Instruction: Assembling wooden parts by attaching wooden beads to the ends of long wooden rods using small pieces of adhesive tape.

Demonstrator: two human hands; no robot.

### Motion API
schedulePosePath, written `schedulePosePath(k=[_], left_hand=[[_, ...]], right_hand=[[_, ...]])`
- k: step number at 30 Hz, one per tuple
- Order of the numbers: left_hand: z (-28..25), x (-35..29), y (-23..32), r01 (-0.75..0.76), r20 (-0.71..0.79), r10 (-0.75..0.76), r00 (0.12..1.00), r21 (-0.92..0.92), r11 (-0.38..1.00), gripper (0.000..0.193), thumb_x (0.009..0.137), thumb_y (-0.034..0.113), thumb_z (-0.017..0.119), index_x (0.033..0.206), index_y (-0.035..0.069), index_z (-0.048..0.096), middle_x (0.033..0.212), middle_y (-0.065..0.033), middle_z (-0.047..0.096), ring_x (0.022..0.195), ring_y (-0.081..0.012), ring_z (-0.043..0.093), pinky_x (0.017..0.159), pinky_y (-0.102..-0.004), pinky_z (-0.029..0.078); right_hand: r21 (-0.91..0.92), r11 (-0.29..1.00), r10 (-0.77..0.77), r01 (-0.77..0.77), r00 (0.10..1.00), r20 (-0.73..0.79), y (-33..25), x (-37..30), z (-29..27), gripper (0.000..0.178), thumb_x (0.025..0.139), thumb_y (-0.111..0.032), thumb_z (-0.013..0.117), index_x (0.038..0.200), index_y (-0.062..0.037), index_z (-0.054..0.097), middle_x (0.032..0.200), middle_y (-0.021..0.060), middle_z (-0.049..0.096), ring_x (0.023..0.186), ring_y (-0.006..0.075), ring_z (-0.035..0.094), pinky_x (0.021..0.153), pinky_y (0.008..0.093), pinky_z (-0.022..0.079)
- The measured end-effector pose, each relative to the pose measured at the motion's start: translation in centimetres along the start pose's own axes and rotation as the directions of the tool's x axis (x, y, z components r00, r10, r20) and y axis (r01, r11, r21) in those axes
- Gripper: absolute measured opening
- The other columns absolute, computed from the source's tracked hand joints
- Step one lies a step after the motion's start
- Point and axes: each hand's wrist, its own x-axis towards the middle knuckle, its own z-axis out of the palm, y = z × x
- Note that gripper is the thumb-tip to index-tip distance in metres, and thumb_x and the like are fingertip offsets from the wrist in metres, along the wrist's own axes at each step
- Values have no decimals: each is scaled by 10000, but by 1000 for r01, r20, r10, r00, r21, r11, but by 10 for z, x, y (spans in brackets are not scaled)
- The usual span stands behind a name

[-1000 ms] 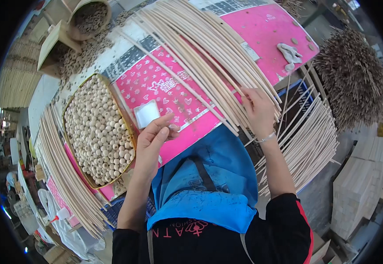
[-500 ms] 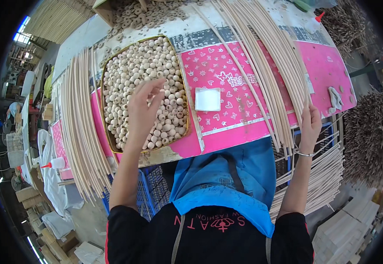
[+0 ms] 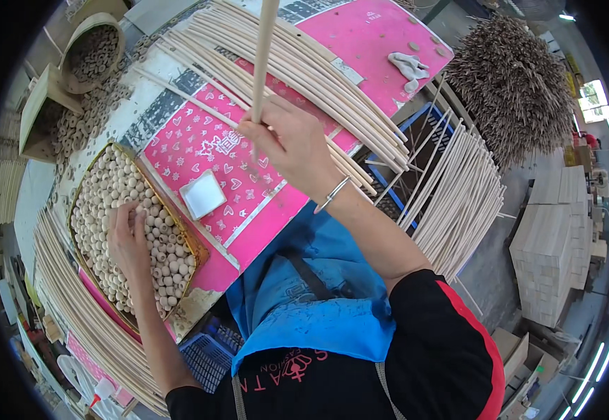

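Note:
My right hand (image 3: 287, 140) is closed around a pale wooden rod (image 3: 264, 52), which stands steeply over the pink cloth and runs out past the top of the view. Its lower end lies near a small square dish (image 3: 203, 194) with white contents. My left hand (image 3: 128, 241) reaches into a yellow-rimmed tray (image 3: 199, 245) heaped with round, drilled wooden beads (image 3: 108, 185). Thumb and fingers there are pinched together on what looks like one bead, partly hidden by the fingertips.
More rods (image 3: 318, 77) lie across the table's far side, and another bundle (image 3: 73, 301) lies left of the tray. Wooden rings (image 3: 84, 129) spill from containers at the far left. A white glove (image 3: 409, 68) rests on the pink cloth. Stacked sticks (image 3: 458, 203) stand at right.
The view has turned to the right. My right hand has lifted a rod from the bundle and brought it over the cloth. My left hand has lowered into the beads, its fingers closing.

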Motion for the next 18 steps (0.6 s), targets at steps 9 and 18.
schedulePosePath(k=[9,18], left_hand=[[-8,-39,27,353,248,-323,914,-877,326,223,975,90,645,1185,18,664,1013,-16,686,915,-80,623,823,-242,501],[-6,-62,59,392,369,-369,853,-920,-14,279,984,97,630,1247,4,629,1094,-46,676,963,-103,642,875,-257,518]], right_hand=[[-28,999,31,-28,993,110,7,0,-4,138,924,-109,696,935,29,691,811,134,634,686,234,643,596,337,487],[55,988,-157,147,939,305,-30,-6,52,111,949,-97,674,970,12,685,839,97,656,732,209,639,629,324,485]])
